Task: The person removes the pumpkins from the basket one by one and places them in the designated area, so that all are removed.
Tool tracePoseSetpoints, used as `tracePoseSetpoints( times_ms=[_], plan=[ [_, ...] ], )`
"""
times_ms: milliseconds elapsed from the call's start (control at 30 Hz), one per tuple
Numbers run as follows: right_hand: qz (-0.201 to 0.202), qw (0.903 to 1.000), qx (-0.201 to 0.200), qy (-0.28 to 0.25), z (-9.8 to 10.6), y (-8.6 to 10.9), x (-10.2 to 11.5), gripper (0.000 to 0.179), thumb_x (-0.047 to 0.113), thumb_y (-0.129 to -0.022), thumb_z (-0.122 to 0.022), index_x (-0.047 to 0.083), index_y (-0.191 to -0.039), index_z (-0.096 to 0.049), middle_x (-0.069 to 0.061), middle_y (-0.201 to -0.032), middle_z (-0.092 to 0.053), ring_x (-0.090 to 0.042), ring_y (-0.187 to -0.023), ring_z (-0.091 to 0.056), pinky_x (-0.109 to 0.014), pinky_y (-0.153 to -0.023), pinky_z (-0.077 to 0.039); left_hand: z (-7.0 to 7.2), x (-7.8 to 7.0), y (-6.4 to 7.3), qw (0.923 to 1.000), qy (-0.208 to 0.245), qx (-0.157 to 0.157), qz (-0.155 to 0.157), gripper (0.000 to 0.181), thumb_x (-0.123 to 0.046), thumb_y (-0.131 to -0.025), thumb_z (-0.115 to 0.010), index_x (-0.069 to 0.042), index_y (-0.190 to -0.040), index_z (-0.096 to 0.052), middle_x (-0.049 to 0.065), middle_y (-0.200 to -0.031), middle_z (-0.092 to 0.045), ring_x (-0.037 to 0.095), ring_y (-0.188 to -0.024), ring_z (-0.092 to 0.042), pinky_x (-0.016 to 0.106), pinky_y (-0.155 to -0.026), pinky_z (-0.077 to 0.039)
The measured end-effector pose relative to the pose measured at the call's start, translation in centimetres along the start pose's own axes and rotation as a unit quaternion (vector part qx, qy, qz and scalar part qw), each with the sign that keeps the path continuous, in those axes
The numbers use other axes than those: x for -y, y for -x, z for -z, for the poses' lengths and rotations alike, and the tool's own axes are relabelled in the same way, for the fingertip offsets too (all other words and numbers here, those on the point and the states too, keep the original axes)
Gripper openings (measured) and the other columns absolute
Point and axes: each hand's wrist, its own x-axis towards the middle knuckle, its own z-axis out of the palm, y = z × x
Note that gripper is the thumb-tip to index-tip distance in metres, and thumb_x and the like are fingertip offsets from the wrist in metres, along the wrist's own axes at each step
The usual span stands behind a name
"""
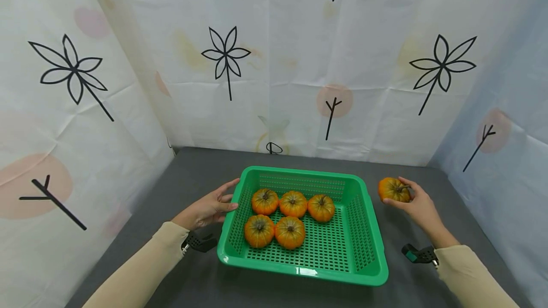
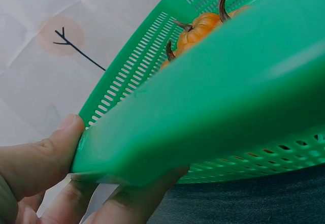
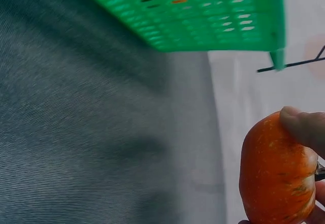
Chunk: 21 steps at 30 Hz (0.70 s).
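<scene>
A green perforated plastic basket (image 1: 329,272) stands on the dark table, with several small orange pumpkins inside, among them a front-left pumpkin (image 1: 259,231) and a back-right pumpkin (image 1: 321,208). My left hand (image 1: 210,209) grips the basket's left rim; in the left wrist view the thumb (image 2: 66,132) lies on the rim and the fingers go beneath it. To the right of the basket, my right hand (image 1: 421,206) holds another pumpkin (image 1: 394,189) by its sides, stem toward the palm. The right wrist view shows this pumpkin (image 3: 277,170) apart from the basket wall.
A grey cloth-like surface covers the table (image 1: 205,165). Pale fabric walls (image 1: 278,61) with printed flowers and twigs enclose it at the back and both sides. Inside the basket, bare perforated floor (image 1: 329,246) shows at the right and front.
</scene>
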Motion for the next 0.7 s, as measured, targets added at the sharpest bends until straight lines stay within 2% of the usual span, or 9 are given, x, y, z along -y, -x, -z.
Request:
tracePoseSetpoints(
  times_ms=[400,700],
  plan=[
    [-0.016,0.9995,0.020,0.018,-2.0,-0.9,-2.3,0.092,0.039,-0.087,-0.072,-0.006,-0.150,-0.022,-0.041,-0.145,-0.025,-0.056,-0.124,-0.035,-0.067,-0.096,-0.039,0.1,0.1,-0.1,1.0000,-0.001,-0.002,-0.001,0.088,-0.003,-0.096,-0.058,-0.027,-0.158,-0.001,0.027,-0.153,-0.029,0.036,-0.117,-0.060,0.049,-0.089,-0.055],
    [-0.025,0.9987,0.038,0.023,-2.6,-1.1,-2.7,0.092,0.039,-0.087,-0.072,-0.008,-0.149,-0.022,-0.042,-0.145,-0.024,-0.057,-0.125,-0.034,-0.068,-0.096,-0.038,-0.1,0.0,0.0,1.0000,0.002,-0.002,0.000,0.088,-0.001,-0.096,-0.056,-0.025,-0.158,0.001,0.027,-0.153,-0.028,0.037,-0.117,-0.060,0.049,-0.089,-0.056]
  ],
)
